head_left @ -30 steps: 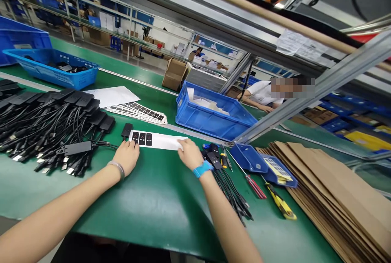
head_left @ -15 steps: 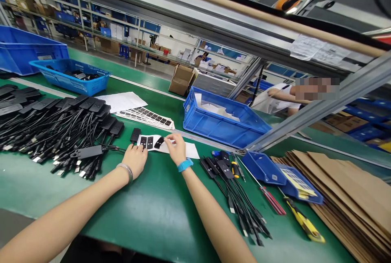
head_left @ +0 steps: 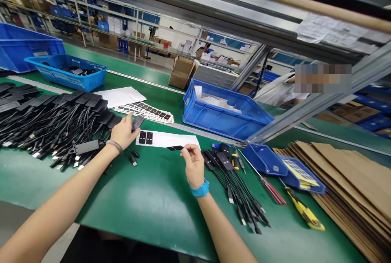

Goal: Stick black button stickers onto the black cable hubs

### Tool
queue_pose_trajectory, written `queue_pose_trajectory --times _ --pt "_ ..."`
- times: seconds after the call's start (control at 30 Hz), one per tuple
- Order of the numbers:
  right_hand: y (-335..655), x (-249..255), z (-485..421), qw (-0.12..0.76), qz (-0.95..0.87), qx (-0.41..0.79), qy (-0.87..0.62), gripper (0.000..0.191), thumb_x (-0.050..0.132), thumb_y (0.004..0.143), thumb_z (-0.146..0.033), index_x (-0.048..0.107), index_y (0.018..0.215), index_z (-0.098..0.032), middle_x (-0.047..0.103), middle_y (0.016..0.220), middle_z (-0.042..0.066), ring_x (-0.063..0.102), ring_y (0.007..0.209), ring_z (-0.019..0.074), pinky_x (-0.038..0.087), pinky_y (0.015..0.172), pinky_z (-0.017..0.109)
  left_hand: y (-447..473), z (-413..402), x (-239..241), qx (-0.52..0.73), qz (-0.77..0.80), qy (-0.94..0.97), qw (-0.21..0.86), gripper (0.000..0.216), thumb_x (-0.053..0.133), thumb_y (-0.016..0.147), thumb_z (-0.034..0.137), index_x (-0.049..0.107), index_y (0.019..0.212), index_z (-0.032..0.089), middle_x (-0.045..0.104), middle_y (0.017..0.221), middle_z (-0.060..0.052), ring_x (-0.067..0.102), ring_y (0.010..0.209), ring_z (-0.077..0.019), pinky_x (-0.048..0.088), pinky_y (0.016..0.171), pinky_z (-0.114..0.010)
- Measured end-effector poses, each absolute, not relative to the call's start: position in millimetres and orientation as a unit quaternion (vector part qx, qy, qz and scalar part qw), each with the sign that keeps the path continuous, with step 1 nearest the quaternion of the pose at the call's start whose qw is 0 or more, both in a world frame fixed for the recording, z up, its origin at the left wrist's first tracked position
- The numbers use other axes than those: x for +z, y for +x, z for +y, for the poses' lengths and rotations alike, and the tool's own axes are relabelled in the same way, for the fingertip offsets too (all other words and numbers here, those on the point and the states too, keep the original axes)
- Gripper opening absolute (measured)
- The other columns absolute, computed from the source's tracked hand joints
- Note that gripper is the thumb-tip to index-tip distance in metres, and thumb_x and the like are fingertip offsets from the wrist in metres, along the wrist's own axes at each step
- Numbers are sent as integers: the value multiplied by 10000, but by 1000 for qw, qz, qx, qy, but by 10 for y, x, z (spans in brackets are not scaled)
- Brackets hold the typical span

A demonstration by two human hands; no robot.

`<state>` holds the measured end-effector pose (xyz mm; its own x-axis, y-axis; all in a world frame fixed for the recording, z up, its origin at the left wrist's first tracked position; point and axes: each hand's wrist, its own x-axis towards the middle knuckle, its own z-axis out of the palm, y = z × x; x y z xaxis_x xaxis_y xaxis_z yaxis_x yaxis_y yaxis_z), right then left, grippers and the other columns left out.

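My left hand (head_left: 122,133) is closed on a small flat black controller box (head_left: 138,122). The box is tilted, and its cable hangs under the hand with the plugs (head_left: 133,161) near the table. Between thumb and fingertips, my right hand (head_left: 194,163) pinches a black sticker (head_left: 174,147) by one end. Below and behind the sticker lies a white backing sheet (head_left: 165,140) with two black stickers (head_left: 146,137) on its left part. A large pile of black boxes with cables (head_left: 82,120) lies left of my left hand. A smaller bunch of them (head_left: 227,173) lies right of my right hand.
Sticker sheets (head_left: 146,111) and white paper (head_left: 120,96) lie farther back. A blue basket (head_left: 70,76) and blue bin (head_left: 222,112) stand behind. Screwdriver (head_left: 273,191), yellow cutter (head_left: 305,212), blue trays (head_left: 264,159) and cardboard (head_left: 342,173) are at right. A person (head_left: 277,87) is beyond the frame post.
My right hand has peeled the sticker off the backing sheet and moved right and nearer me. My left hand has left the sheet, moving up and left, and has lifted and tilted the controller box.
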<state>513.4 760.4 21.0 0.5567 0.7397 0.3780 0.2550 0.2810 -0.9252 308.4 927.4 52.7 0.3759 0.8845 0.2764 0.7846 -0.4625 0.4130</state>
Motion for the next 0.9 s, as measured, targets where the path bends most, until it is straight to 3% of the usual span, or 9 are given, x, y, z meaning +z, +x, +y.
queue_pose_trajectory --times 0.13,0.2,0.27,0.47,0.6,0.7,0.9 --pt "5123 238 7584 709 -404 238 -526 173 612 881 -385 554 859 -224 520 782 -24 546 678 120 465 637 261 3114 9067 510 387 390 682 483 527 709 780 357 564 1242 149 638 1013 -73 593 754 -159 503 673 -263" --pt "5108 261 7563 716 -397 257 -513 164 608 890 -381 553 858 -230 514 763 -33 539 655 111 460 624 254 3181 8915 453 362 332 566 663 452 762 745 345 628 1124 139 641 953 -52 553 688 -109 487 640 -218" --pt "5090 282 7547 717 -391 269 -511 169 611 889 -386 557 850 -230 510 737 -39 524 627 104 451 601 248 3264 8754 376 319 307 484 755 395 797 721 313 649 1035 125 646 919 -51 549 680 -88 490 652 -196" --pt "5042 329 7543 690 -383 287 -542 187 665 838 -367 569 801 -210 513 660 -52 491 528 79 402 512 222 3407 8381 254 228 310 446 808 445 834 675 246 618 1041 115 670 922 -73 577 661 -88 500 605 -186" --pt "5006 365 7543 670 -379 296 -566 187 684 804 -359 590 790 -198 527 631 -48 474 495 76 394 474 217 3405 8226 328 190 264 415 850 491 806 671 209 618 1115 116 665 899 -52 635 798 -128 528 769 -214" --pt "4983 384 7537 657 -375 294 -584 189 703 780 -352 614 780 -186 548 634 -34 473 510 80 392 460 212 3406 8143 374 180 241 405 863 547 777 691 182 584 1200 127 674 1004 -73 648 932 -168 509 914 -273" --pt "4987 398 7522 650 -372 282 -600 202 721 758 -365 639 774 -181 582 665 -12 498 552 99 404 455 215 3412 8086 368 162 234 436 854 566 751 757 228 544 1273 124 672 1105 -118 643 1028 -216 478 995 -349"
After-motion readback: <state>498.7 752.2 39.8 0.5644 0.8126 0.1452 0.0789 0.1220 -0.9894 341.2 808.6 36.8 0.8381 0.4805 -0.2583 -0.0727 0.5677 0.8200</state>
